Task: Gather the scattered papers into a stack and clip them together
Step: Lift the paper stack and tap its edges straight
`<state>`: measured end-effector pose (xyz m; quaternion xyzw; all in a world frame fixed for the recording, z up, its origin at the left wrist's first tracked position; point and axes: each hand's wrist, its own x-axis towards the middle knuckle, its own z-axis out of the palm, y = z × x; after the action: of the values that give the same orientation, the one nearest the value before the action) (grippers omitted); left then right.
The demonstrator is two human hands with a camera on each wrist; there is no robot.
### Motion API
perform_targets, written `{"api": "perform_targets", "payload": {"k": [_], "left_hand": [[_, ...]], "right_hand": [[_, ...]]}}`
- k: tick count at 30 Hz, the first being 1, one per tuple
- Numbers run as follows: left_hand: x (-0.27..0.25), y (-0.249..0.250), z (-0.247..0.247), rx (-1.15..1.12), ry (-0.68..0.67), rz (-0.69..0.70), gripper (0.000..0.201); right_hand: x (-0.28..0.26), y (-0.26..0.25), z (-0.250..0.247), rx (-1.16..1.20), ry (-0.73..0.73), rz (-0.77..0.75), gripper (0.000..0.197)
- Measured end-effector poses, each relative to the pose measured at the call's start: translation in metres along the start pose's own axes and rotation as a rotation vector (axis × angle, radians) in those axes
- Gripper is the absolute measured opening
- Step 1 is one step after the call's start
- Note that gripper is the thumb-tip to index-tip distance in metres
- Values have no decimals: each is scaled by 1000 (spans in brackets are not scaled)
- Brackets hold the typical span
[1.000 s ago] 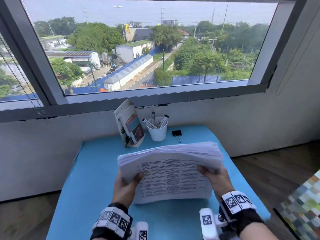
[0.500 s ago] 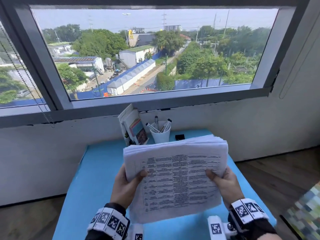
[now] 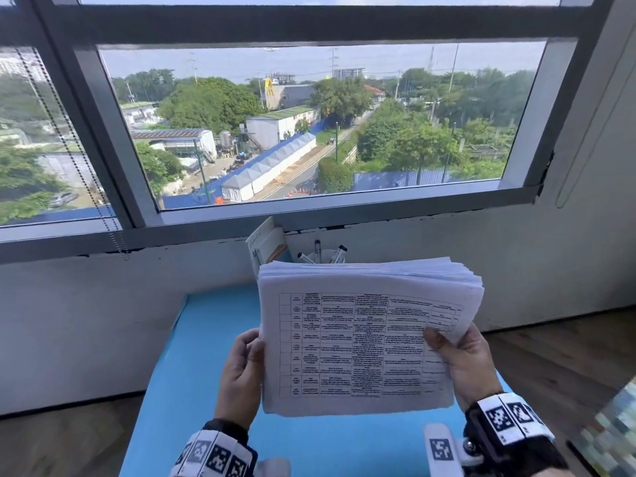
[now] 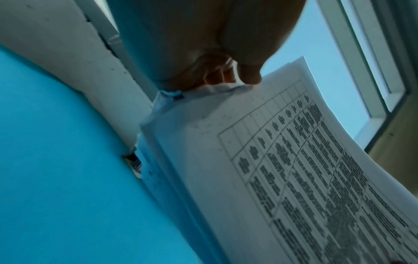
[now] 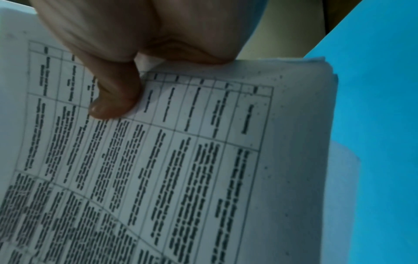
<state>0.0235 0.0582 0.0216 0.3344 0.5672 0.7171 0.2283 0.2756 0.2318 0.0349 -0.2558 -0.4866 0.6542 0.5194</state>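
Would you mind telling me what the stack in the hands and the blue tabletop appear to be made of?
Stack: thin white office paper, matte, printed with black tables; the sheets bend and fan at the top edge. Tabletop: a smooth, matte, uniformly blue surface, perhaps laminate or a plastic sheet; the look does not settle it. Left hand and right hand grip the stack's sides.

My left hand and right hand are bare; each wrist carries a black band with white square-coded markers.
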Motion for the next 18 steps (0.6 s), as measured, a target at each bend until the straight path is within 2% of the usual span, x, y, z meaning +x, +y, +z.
{"api": "perform_targets", "payload": {"k": [1,4,7,8,10,12,14,16,18], "left_hand": [[-2,-2,0,4,35,6,12],[-5,-10,-2,-1,115,6,17],[-3,-15,-4,-45,156,-9,22],[-3,-15,-4,-76,155,0,22],[-4,-9,-1,-137,139,0,25],[-5,-11,-2,-155,134,-34,51],[-7,-18,-6,-157,140,-53,68],[-12,-24,-6,-121,138,-90,58],[-17,-29,-1,-32,133,-137,33]], "right_hand": [[0,1,-1,0,-6,1,32],[0,1,0,-30,-11,1,59],[1,0,0,-1,-5,3,35],[1,-1,0,7,-2,7,33],[0,-1,1,3,-8,3,48],[-2,1,1,-2,-10,8,63],[-3,5,1,6,-10,9,53],[-4,9,3,7,-13,12,45],[-5,16,5,-13,-13,22,60]]}}
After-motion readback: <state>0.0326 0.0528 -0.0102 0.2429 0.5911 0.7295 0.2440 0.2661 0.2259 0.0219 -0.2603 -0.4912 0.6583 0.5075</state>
